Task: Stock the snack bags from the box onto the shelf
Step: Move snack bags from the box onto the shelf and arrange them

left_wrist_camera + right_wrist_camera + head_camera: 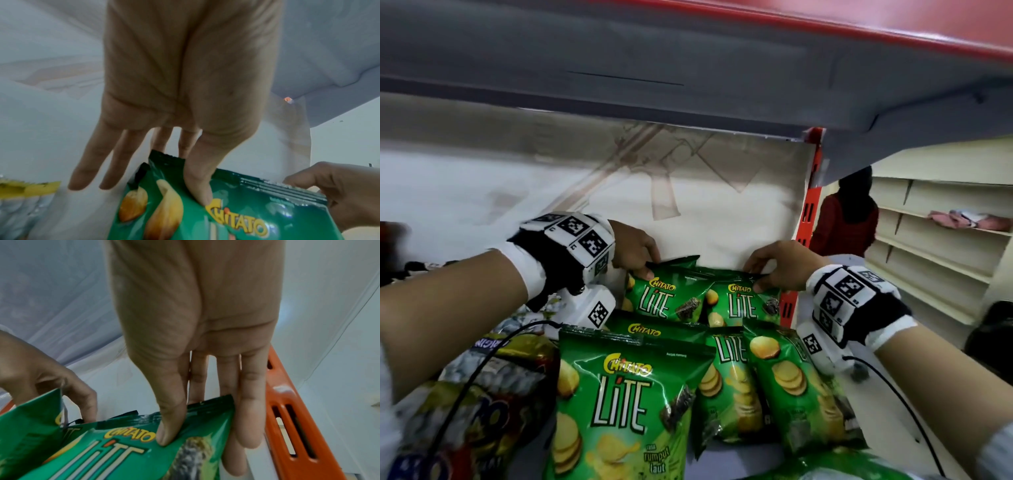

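1. Left hand pinching the top seal of the left rear green bag, thumb on the printed face, index and middle fingers behind; the other two fingers spread free in the left wrist view.
2. Right hand pinching the top edge of the right rear green bag the same way, thumb in front, fingers behind the seal.
3. Both bags standing at the back of the shelf, side by side and overlapping slightly at the middle; more green bags upright in rows in front, toward the camera.
4. Box not identifiable in any view; yellow and silver snack packs lying lower left.
5. Orange slotted upright just beside the right hand, at the shelf's right end.
6. Likely step: seating and squaring the two rear bags before letting go.
7. Risks, as judgement: light, air-filled bags held only by thin seals, so a release while tilted could tip them forward onto the front rows; overlapped edges could drag one bag along with the other; right-hand fingers close to the upright could catch on withdrawal and knock the row askew.
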Available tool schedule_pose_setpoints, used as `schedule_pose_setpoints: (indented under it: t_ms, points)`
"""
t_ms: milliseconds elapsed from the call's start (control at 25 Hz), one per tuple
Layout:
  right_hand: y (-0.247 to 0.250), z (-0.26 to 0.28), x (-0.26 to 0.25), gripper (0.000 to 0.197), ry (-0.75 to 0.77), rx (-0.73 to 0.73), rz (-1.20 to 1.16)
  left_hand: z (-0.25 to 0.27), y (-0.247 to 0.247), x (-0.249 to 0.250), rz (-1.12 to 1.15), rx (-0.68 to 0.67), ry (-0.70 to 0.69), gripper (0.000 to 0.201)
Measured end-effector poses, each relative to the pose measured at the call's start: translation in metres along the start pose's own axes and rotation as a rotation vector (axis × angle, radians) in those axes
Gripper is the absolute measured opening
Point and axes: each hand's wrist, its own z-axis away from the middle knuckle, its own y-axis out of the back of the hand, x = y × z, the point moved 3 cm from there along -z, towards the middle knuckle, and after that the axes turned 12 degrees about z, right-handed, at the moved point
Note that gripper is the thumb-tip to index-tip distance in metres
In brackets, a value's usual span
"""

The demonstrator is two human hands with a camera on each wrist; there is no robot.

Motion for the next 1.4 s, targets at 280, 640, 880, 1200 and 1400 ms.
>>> schedule_pose_setpoints:
  t_ms: [280, 640, 880, 1200, 1400]
  points:
    - [0.011, 0.006, 0.004, 0.025, -0.124, 0.021, -0.060, 0.032, 0.012, 0.013, -0.069, 0.167, -0.074, 0.050]
    - [0.031, 0.028, -0.013, 0.020, -0.248, 0.364, 0.001, 0.119, 0.015, 0.073, 0.291, 0.361, -0.656, 0.031]
    - [0.030, 0.028, -0.011, 0.021, -0.229, 0.349, -0.047, 0.105, -0.001, 0.072, 0.135, 0.290, -0.618, 0.033]
    - [0.028, 0.029, 0.000, 0.015, -0.179, 0.384, -0.123, 0.103, 0.036, 0.041, 0.131, 0.228, -0.518, 0.028]
    - [0.029, 0.031, -0.009, 0.015, -0.112, 0.404, -0.198, 0.161, 0.008, 0.024, 0.122, -0.226, -0.519, 0.059]
